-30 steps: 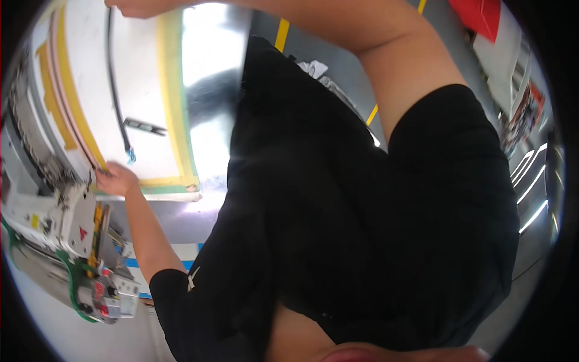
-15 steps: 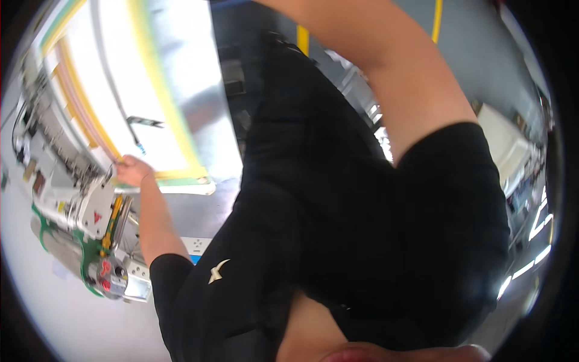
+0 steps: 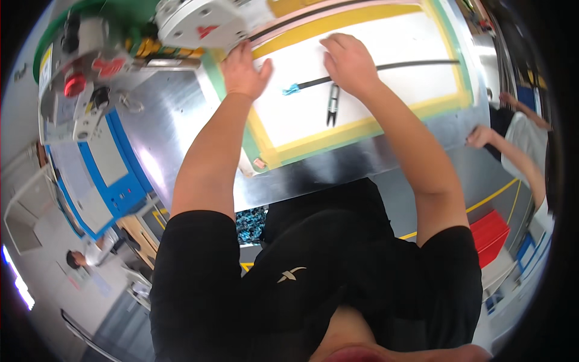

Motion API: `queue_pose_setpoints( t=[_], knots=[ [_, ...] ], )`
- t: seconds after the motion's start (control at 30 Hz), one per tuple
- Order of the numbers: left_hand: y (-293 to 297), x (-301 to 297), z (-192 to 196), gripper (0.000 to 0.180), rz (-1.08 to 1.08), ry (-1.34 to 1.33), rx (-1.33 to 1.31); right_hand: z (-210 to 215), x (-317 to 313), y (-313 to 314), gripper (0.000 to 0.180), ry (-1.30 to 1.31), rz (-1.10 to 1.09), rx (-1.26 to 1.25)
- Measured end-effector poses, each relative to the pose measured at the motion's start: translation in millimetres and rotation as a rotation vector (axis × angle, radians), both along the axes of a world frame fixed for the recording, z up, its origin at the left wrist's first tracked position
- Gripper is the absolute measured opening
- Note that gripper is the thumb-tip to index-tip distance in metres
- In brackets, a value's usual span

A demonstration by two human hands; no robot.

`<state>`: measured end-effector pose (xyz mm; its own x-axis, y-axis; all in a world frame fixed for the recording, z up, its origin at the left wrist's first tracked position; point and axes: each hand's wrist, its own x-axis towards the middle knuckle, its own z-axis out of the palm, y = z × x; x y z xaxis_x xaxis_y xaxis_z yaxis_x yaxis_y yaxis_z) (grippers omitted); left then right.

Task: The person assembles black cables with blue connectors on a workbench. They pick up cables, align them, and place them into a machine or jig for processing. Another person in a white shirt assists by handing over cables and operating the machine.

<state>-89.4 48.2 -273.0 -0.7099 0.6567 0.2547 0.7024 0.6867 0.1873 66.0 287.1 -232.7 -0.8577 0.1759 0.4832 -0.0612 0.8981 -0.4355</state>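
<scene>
Both hands are over a white board [image 3: 368, 114] bordered with yellow and green tape. My left hand [image 3: 246, 73] lies at its left end beside the machine head, thumb apart from the outstretched fingers; the fingertips reach the near end of a dark strip [image 3: 301, 20]. My right hand [image 3: 351, 65] rests farther right, fingers loosely bent and thumb apart, by a wide yellow band [image 3: 350, 23]. Nothing shows in either hand. A black strap [image 3: 416, 64] with a light-blue end runs across the board, partly behind my right hand. Below that hand lie small black thread snips [image 3: 333, 105].
A white machine head [image 3: 202, 23] stands at the upper left, beside a control box with a red button [image 3: 75, 85]. The board lies on a shiny metal table [image 3: 289, 181]. Another person's hand [image 3: 480, 136] shows at the right. A red bin [image 3: 490, 237] stands beyond my right arm.
The view has turned, bringing the board in front of me. My right hand, out of sight before, is over the board now. My left hand stays near the machine head.
</scene>
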Motion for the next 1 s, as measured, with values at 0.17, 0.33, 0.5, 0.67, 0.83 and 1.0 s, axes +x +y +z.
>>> queue_pose_setpoints(
  t=[0.17, 0.33, 0.5, 0.67, 0.83, 1.0],
  knots=[
    [-1, 0, -1, 0.074, 0.025, -0.060, 0.006, -34, -98, -43, 0.030, 0.022, 0.178, 0.049],
    [-5, -2, -4, 0.073, 0.026, -0.042, 0.029, -40, -110, -54, 0.032, -0.012, 0.182, 0.143],
    [-4, -3, -1, 0.073, 0.028, -0.025, 0.018, -41, -112, -56, 0.031, 0.024, 0.185, 0.136],
    [-3, -2, -3, 0.073, 0.023, 0.021, 0.008, -39, -114, -54, 0.028, 0.004, 0.187, 0.166],
    [-4, -2, -3, 0.073, 0.037, -0.042, -0.014, -21, -112, -58, 0.031, -0.015, 0.193, 0.130],
    [-5, -1, -5, 0.072, 0.053, -0.023, -0.012, -25, -113, -59, 0.033, -0.012, 0.215, 0.147]
  ],
)
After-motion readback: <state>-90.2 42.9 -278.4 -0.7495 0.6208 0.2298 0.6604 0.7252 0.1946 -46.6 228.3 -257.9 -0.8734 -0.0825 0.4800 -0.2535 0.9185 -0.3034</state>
